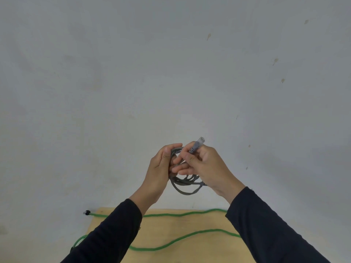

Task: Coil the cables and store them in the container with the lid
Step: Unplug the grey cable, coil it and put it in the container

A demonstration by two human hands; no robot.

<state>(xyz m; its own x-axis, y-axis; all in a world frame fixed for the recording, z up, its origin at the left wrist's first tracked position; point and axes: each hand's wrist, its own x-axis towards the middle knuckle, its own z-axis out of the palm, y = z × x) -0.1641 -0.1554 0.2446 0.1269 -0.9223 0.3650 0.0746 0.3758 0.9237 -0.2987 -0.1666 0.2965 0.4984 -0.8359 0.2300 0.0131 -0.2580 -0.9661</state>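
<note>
Holding up a thin grey network cable wound into loose loops (182, 184), raised in front of a plain pale wall, above a light wooden tabletop (190, 234).

Gripping the bundle with the left hand (161, 164), fingers curled around the top of the loops, thumb side facing the camera. Pinching the free end with the right hand (201, 164), fingertips closed on the grey strain boot just below the clear plastic plug (201, 139), plug pointing up and to the right. Both forearms, in dark long sleeves (266, 224), reaching forward and inward, wrists close together.

Likely finishing the coil by tucking or wrapping the tail. Doing this well probably means keeping the left grip firm so no loop slips, passing the plug end through the centre of the loops, and wrapping snugly without kinking the cable near the plug. Lower loops hanging unevenly, so squaring them up first would help.

Lying uncoiled on the tabletop below, a long green braided cable (180, 239), snaking across in two runs, its dark connector end (87, 212) hanging past the left edge.

No lidded container anywhere in view.
</note>
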